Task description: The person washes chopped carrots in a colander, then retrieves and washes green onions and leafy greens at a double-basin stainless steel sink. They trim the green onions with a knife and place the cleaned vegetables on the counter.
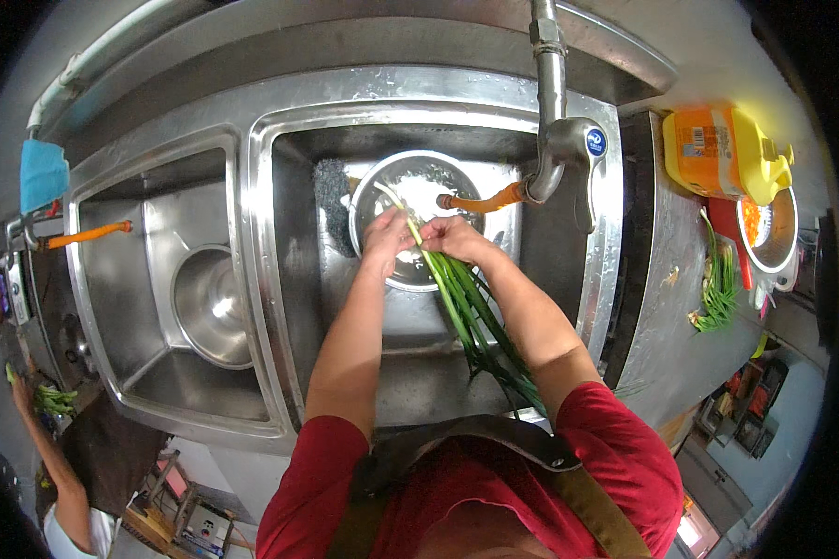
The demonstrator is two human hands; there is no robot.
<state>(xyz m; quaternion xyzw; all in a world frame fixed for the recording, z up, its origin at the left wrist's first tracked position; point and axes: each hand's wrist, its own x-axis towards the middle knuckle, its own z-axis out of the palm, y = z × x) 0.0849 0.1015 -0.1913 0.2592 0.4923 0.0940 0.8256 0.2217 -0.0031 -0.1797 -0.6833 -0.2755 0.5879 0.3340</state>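
Note:
Both of my hands are over a metal basin (370,175) of water, which stands in the large sink bowl. A green onion (447,297) with a pale stem passes between them, its white end pointing away from me. My left hand (387,239) is closed around the stem near its white end. The fingers of my right hand (451,236) pinch the stem just beside it. More green leaves (493,335) trail from under my right hand towards my body. An orange hose (491,201) on the faucet ends over the basin, close above my hands.
A steel basin (210,307) stands in the left sink bowl. Dark scouring mesh (332,202) lies left of the water basin. On the right counter are green onions (719,286), a yellow jug (713,154) and a metal bowl (786,237). Another person's arm (52,454) is at lower left.

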